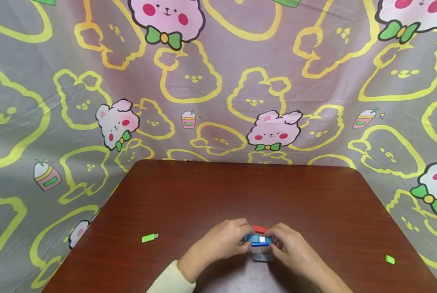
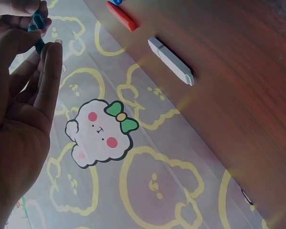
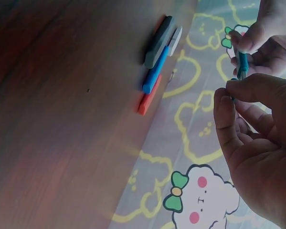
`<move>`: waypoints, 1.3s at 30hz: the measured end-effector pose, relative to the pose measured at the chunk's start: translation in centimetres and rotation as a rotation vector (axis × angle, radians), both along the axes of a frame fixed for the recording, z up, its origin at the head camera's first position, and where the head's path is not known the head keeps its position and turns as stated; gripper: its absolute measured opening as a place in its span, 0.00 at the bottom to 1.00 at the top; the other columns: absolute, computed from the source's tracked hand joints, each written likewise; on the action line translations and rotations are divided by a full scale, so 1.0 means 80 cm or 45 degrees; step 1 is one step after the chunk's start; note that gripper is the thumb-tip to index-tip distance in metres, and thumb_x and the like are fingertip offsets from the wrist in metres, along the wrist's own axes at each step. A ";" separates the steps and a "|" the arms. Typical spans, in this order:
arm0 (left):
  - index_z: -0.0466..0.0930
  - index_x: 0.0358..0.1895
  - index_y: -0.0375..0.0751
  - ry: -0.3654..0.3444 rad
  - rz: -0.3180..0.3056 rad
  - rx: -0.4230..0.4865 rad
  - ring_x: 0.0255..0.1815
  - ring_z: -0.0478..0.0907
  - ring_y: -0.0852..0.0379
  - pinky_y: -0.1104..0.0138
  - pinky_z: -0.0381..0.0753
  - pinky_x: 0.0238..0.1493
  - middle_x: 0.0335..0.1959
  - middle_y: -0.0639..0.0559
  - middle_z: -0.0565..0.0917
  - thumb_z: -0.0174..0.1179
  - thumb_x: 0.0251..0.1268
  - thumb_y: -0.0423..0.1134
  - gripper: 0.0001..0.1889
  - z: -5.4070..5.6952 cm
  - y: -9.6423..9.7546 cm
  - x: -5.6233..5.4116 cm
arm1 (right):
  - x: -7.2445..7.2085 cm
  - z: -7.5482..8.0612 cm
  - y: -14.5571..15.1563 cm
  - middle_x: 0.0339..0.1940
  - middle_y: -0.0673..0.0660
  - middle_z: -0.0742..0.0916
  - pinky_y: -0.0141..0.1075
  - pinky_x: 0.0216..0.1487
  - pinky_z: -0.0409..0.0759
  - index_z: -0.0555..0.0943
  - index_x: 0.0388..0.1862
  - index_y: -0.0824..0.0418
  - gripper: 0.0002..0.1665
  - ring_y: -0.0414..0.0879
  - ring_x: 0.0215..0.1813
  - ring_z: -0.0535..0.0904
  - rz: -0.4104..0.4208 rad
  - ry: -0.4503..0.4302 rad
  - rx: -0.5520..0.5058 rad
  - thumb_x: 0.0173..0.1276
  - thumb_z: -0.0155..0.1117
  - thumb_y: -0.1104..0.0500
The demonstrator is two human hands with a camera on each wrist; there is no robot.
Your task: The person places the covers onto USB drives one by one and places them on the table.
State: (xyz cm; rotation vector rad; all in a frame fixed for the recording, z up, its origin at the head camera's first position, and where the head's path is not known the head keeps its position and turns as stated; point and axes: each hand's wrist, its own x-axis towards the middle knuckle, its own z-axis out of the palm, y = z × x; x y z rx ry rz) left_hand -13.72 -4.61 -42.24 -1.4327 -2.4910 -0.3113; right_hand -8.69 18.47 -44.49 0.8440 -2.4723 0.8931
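A teal USB stick [image 1: 254,239] is held in the air between both hands, with its bright metal connector [image 1: 262,239] showing in the middle. My left hand [image 1: 226,240] pinches one end with thumb and fingers. The other end is gripped by the thumb and fingertips of my right hand [image 1: 289,246], which hide most of it. Teal shows on both sides of the metal. Under and around the hands lie a red stick [image 1: 259,229], a blue stick [image 1: 259,244] and a dark grey stick [image 1: 262,257].
A white stick [image 2: 171,62] lies beside the red one in the left wrist view. To the left on the brown table [image 1: 218,195] is an uncapped green USB stick [image 1: 149,238]. Its look-alike green cap [image 1: 390,259] lies near the right edge. Patterned cloth [image 1: 218,81] hangs around the table.
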 end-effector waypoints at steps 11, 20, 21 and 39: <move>0.86 0.40 0.46 -0.002 0.003 -0.008 0.27 0.68 0.72 0.82 0.68 0.27 0.33 0.59 0.79 0.70 0.60 0.41 0.07 0.001 0.001 0.002 | 0.002 0.003 -0.003 0.39 0.44 0.83 0.27 0.30 0.78 0.82 0.41 0.55 0.20 0.29 0.34 0.75 -0.006 -0.058 0.012 0.53 0.73 0.74; 0.85 0.39 0.47 0.012 0.020 -0.022 0.28 0.70 0.72 0.82 0.71 0.29 0.33 0.59 0.80 0.71 0.60 0.41 0.07 0.000 0.002 0.002 | 0.002 0.003 -0.004 0.39 0.45 0.83 0.27 0.29 0.78 0.82 0.41 0.55 0.20 0.30 0.34 0.75 0.000 -0.054 -0.001 0.53 0.73 0.74; 0.85 0.39 0.47 0.008 0.022 -0.024 0.28 0.70 0.72 0.82 0.71 0.29 0.33 0.59 0.80 0.71 0.60 0.41 0.07 0.000 0.002 0.003 | 0.002 0.003 -0.005 0.39 0.45 0.83 0.28 0.29 0.78 0.82 0.41 0.55 0.20 0.30 0.34 0.76 0.001 -0.052 -0.001 0.53 0.73 0.74; 0.86 0.41 0.45 -0.004 -0.014 -0.004 0.26 0.67 0.72 0.83 0.67 0.27 0.31 0.59 0.77 0.71 0.60 0.40 0.08 0.001 0.006 0.004 | 0.001 0.003 -0.010 0.39 0.46 0.83 0.26 0.30 0.78 0.82 0.41 0.56 0.20 0.29 0.34 0.76 0.049 0.004 -0.035 0.53 0.74 0.73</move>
